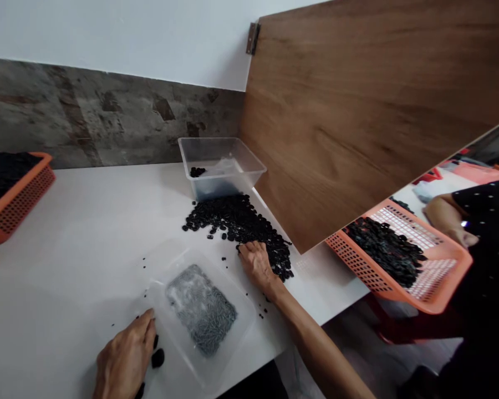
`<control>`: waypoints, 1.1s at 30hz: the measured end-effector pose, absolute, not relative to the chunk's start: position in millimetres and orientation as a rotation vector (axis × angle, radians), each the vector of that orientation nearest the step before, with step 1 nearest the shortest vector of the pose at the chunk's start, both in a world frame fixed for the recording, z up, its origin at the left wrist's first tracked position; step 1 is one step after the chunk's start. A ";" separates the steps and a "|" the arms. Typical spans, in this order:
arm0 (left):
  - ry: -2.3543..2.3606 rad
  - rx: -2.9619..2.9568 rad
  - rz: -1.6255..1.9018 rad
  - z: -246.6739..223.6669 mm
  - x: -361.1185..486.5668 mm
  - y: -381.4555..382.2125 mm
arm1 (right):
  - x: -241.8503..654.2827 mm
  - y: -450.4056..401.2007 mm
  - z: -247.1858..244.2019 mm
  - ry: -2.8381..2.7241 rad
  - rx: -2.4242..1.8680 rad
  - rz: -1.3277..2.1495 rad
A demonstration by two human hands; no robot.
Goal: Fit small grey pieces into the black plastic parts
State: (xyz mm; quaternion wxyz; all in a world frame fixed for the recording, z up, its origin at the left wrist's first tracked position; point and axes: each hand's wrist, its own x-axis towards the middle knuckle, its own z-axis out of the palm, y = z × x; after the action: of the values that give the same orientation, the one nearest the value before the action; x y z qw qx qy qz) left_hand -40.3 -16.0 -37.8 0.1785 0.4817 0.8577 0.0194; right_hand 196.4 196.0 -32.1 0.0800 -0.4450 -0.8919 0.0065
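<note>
Head view: the right hand (256, 265) has its fingers curled down at the near edge of the black pile (233, 216); whether they pinch a piece, I cannot tell. The left hand (127, 352) bends its fingers beside loose black pieces (158, 358), their grip hidden. Between the hands, a clear tray (179, 344) of thin grey pieces (208, 318) sits near the table's (91, 227) front edge. White tabletop stretches left toward an orange basket (25, 202); rightward, a wooden panel's (357, 122) corner crowds the pile.

The tray (185, 337) looks plastic (its pins (210, 321) metallic), the panel (357, 111) grained wood.
</note>
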 end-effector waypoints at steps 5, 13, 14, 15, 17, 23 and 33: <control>2.330 1.486 0.041 -38.2 -41.2 -19.8 | 195.4 193.6 -32.2 -2.658 -1.325 -0.003; 2.484 1.672 0.229 -49.6 -36.7 -35.7 | 190.8 210.6 -24.7 -2.660 -1.400 -0.049; 2.544 1.717 0.307 -49.6 -36.3 -37.3 | 189.0 215.8 -22.9 -2.651 -1.415 -0.060; 2.595 1.764 0.404 -48.8 -35.7 -38.0 | 186.7 221.8 -21.2 -2.646 -1.425 -0.069; 2.639 1.843 0.612 -45.0 -33.0 -36.5 | 181.0 234.4 -18.9 -2.670 -1.416 -0.066; 2.536 1.928 1.010 -33.9 -14.2 -18.1 | 176.7 249.7 -18.8 -2.812 -1.359 -0.025; 2.542 2.320 0.769 -7.3 0.5 15.8 | 171.7 248.3 -13.0 -2.825 -1.489 -0.014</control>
State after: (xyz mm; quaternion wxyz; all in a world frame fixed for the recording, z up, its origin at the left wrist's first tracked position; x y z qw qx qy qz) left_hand 0.5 15.8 -7.3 -0.1915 0.6457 0.7075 0.2141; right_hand 171.7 248.3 -13.0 -0.0257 -0.4661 -0.8844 -0.0042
